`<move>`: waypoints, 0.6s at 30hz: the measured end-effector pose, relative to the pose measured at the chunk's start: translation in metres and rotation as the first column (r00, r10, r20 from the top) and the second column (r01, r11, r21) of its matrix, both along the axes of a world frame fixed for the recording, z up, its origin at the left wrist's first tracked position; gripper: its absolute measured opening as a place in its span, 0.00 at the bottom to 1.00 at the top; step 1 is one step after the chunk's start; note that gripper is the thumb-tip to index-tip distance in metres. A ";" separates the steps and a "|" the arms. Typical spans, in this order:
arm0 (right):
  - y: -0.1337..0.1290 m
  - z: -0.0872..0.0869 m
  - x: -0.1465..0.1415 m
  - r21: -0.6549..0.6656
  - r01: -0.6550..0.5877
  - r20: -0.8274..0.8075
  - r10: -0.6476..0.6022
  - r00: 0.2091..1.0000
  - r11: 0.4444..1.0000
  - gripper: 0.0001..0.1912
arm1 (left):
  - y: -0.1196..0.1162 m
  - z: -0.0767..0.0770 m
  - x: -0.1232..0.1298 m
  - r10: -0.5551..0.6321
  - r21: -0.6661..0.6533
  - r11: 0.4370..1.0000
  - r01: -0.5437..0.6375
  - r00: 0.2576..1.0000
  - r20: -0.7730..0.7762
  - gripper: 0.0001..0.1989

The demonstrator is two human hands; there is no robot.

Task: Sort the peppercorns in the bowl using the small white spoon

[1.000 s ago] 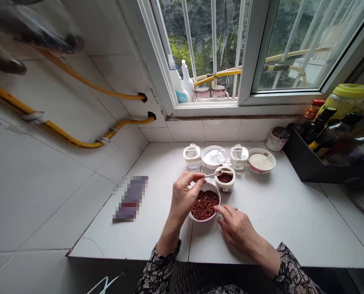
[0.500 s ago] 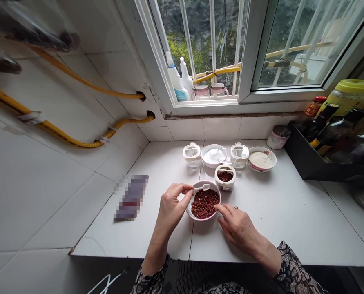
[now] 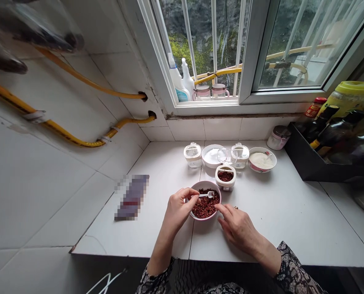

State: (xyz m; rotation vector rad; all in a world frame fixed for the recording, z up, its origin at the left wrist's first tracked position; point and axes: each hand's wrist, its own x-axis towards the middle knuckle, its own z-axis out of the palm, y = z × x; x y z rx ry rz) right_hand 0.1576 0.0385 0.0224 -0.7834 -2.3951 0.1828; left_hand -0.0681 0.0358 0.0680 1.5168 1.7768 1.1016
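Observation:
A pink-rimmed white bowl [image 3: 205, 184] holds dark red peppercorns [image 3: 202, 209]. My left hand [image 3: 179, 208] is over its left side, pinching the handle of a small white spoon [image 3: 211, 194] between thumb and fingertips. The spoon's scoop lies over the peppercorns; some dark bits seem to be in it. At the bowl's right rim, the fingertips of my right hand [image 3: 238, 223] grip the edge, with a ring on one finger. Just behind the bowl stands a small clear seasoning jar [image 3: 226, 188], its lid raised and red peppercorns inside.
Behind are a clear lidded jar [image 3: 193, 157], a white bowl of white grains [image 3: 213, 157], another open jar [image 3: 240, 157] and a patterned bowl of pale powder [image 3: 261, 160]. A black bin of bottles [image 3: 313, 165] stands right. A blurred purple packet [image 3: 132, 198] lies left.
My left hand has moved right and slightly down, taking the spoon from the bowl's upper edge to over the peppercorns. My right hand stays at the rim.

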 end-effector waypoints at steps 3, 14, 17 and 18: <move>0.000 0.000 0.000 0.003 -0.002 -0.002 0.002 1.000 1.000 0.18 | -0.002 0.001 -0.004 0.003 -0.001 1.000 -0.003 0.996 0.086 0.09; 0.000 -0.002 0.001 -0.017 -0.005 0.010 0.005 1.000 1.000 0.20 | 0.004 0.003 -0.009 0.068 0.023 0.997 -0.074 0.976 0.206 0.12; 0.000 -0.002 0.001 -0.025 -0.009 0.004 0.009 1.000 1.000 0.20 | 0.011 0.008 -0.006 0.078 0.081 0.992 -0.094 0.979 0.187 0.12; 0.000 -0.002 0.001 -0.031 -0.010 0.003 0.010 1.000 0.999 0.20 | 0.014 0.010 -0.003 0.078 0.121 0.988 -0.099 0.982 0.172 0.11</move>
